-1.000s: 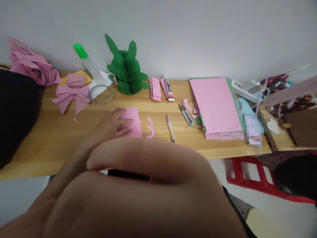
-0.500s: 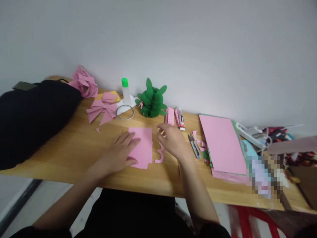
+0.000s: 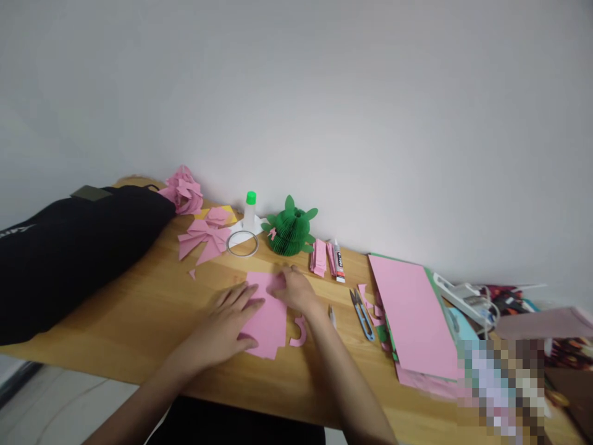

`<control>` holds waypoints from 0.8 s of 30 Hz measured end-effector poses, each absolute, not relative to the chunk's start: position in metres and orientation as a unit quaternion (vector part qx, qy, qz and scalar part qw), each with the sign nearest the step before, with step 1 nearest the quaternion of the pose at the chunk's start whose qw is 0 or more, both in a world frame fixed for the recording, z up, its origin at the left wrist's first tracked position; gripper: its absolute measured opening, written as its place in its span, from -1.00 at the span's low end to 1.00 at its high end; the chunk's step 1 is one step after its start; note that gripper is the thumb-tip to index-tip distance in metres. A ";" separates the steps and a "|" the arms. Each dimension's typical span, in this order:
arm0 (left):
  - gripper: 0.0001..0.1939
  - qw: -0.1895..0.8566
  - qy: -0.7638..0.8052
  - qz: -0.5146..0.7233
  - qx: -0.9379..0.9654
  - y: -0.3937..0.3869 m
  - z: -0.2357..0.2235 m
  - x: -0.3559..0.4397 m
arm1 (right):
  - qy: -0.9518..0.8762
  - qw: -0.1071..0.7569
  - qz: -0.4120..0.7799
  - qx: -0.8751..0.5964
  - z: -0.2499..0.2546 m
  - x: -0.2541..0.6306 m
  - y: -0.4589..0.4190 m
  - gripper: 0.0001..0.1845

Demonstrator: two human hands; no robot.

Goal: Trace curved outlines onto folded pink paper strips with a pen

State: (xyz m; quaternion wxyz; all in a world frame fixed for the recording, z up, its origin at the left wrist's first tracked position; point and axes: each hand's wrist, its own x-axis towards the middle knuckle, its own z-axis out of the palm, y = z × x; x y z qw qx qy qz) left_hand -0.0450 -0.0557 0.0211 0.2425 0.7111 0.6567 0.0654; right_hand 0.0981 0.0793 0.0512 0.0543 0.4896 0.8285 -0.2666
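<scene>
My left hand [image 3: 227, 324] lies flat with fingers spread on the left side of a small stack of pink paper sheets [image 3: 271, 327]. My right hand [image 3: 296, 290] is over the upper right corner of the same sheets, fingers bent and apart, tips touching the top sheet. Just right of the stack lies a curvy cut-out pink strip [image 3: 299, 334], its upper part hidden by my right hand and wrist. A slim pointed tool [image 3: 332, 316] is beside my right forearm. Farther right are blue-handled thread snips [image 3: 362, 315].
Behind the sheets stand a green honeycomb paper figure [image 3: 290, 232], a glue bottle with green cap [image 3: 250, 210] and a ring [image 3: 242, 244]. A glue tube [image 3: 340, 262] lies nearby. Large pink sheets [image 3: 412, 315] lie right, a black bag [image 3: 88, 253] left, pink scraps [image 3: 206, 238] between.
My right hand has moved left from beside the stack onto its upper right corner. My left hand stays flat on the paper. The view has tilted up, so everything appears lower.
</scene>
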 end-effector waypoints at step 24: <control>-0.30 0.221 0.660 0.068 0.715 -0.060 0.016 -0.056 | 0.628 -0.510 -0.428 0.402 0.070 0.129 0.059 -0.65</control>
